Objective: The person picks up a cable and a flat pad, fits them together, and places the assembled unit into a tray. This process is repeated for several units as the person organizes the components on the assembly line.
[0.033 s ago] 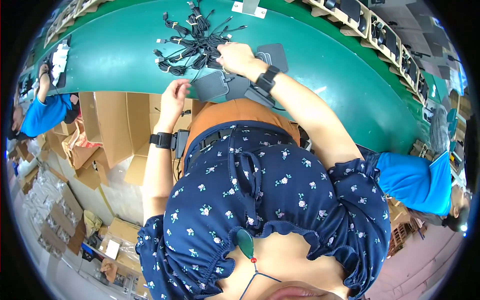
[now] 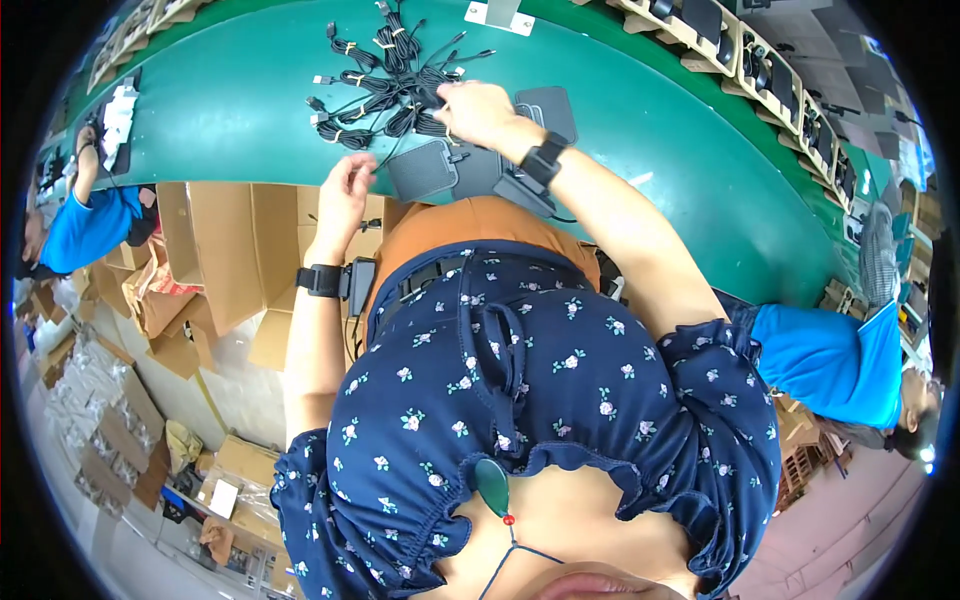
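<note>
Several black cables [image 2: 398,45], coiled and tied in bundles, lie in a spread pile on the green table. My right hand [image 2: 474,110] reaches into the right side of this pile, its fingers closed on a black cable bundle [image 2: 430,95] that they partly hide. Lower and to the left, at the table's near edge, my left hand [image 2: 346,190] hovers with loosely curled fingers apart; a thin dark cable runs close to its fingertips. Between my hands and my body lie flat dark grey square pads [image 2: 423,170], and more pads [image 2: 550,112] lie right of my right hand.
An open cardboard box [image 2: 230,245] stands below the table edge at left. A metal bracket [image 2: 500,17] is fixed at the far side. Wooden racks [image 2: 770,75] with black devices line the far right. People in blue shirts sit at left [image 2: 100,230] and right [image 2: 830,360].
My left hand has shifted slightly up and to the left. My right hand and wrist have moved very slightly; the cable pile looks much the same.
</note>
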